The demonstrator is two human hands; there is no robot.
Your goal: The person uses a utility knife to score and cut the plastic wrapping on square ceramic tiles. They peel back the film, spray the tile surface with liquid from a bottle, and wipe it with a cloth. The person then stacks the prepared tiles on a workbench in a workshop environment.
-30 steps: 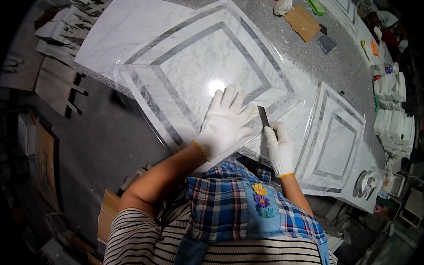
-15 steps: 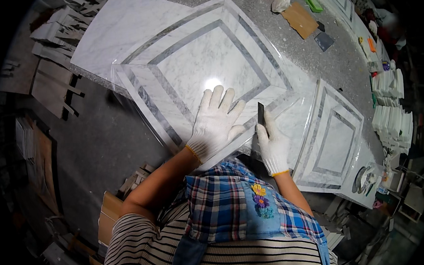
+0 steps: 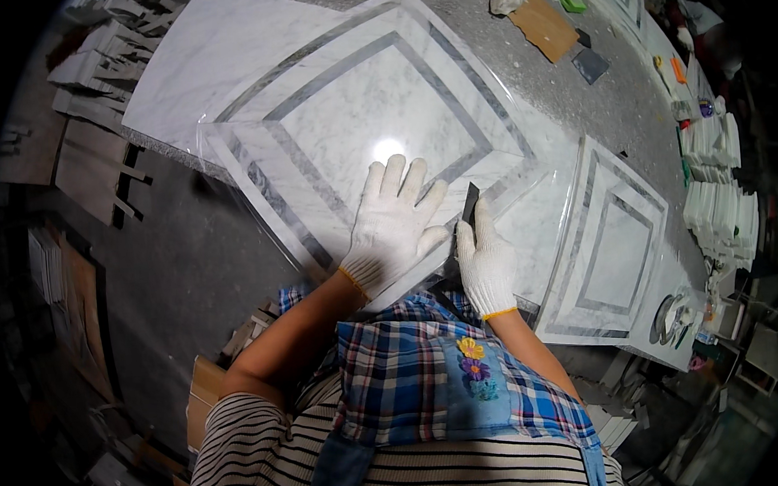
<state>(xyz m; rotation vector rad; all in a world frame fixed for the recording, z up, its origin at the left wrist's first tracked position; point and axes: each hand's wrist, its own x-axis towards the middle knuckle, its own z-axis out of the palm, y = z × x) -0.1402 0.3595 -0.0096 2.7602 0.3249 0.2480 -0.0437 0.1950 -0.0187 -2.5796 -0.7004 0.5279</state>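
a square white marble panel (image 3: 372, 110) with grey inlaid border bands lies flat under a clear glossy film, beneath the flat left palm. a thin dark blade (image 3: 469, 204) stands upright in the right grip.

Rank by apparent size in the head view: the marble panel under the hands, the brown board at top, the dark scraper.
1. Marble panel, by far the largest.
2. Brown board.
3. Dark scraper in the right hand; partly hidden, so unsure.
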